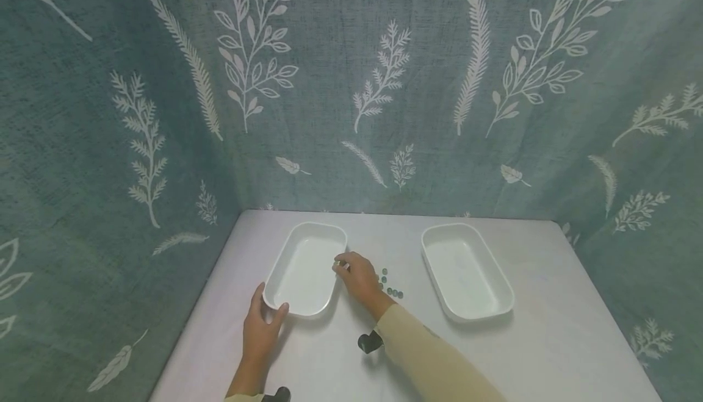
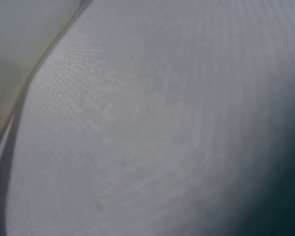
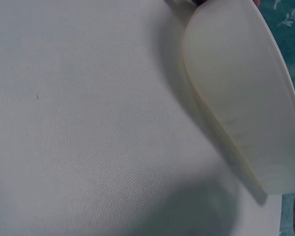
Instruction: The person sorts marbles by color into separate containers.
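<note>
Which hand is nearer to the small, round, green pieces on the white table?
Right: the right hand is beside the small, round, green pieces, just to their left; the left hand is farther away, holding the left white rectangular tray at one corner.

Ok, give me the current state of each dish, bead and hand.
Left dish: upright, nothing visible inside.
Right dish: upright, nothing visible inside, untouched.
Beads: loose on the table between the dishes.
Left hand: grips left dish's near-left corner.
Right hand: pinches what looks like a bead by left dish's right rim.
</note>
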The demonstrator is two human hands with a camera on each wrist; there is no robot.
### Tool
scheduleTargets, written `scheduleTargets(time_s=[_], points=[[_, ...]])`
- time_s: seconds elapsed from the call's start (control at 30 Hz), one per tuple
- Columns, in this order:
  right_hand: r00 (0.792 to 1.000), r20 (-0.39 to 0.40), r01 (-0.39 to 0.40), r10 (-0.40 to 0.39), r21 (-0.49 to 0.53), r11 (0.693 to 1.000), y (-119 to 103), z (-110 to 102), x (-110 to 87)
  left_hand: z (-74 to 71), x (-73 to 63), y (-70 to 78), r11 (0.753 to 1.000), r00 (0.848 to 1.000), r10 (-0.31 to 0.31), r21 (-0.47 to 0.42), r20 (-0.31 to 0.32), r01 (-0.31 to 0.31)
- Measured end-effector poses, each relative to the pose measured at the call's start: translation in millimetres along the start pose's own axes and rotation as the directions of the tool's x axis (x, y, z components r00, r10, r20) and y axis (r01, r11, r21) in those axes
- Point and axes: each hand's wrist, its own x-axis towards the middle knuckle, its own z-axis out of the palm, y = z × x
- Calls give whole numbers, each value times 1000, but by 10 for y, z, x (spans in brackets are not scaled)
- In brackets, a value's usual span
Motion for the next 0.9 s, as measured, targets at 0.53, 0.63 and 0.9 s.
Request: scheduleTargets(time_s=[0.53,0.63,0.9], points=[[999,36,-17,17,1,1000,-8,10,28,-7,10,-16,1000,1000,8,-8,8,-8],[999,41,-19,19,-17,1000,5,22,34,-14,8,-5,1000,1000,-2,-7,19,2],[998,50,-47,49,-34,998,11,40,47,-21,10,4,1000,1000,-12,7,23,12]])
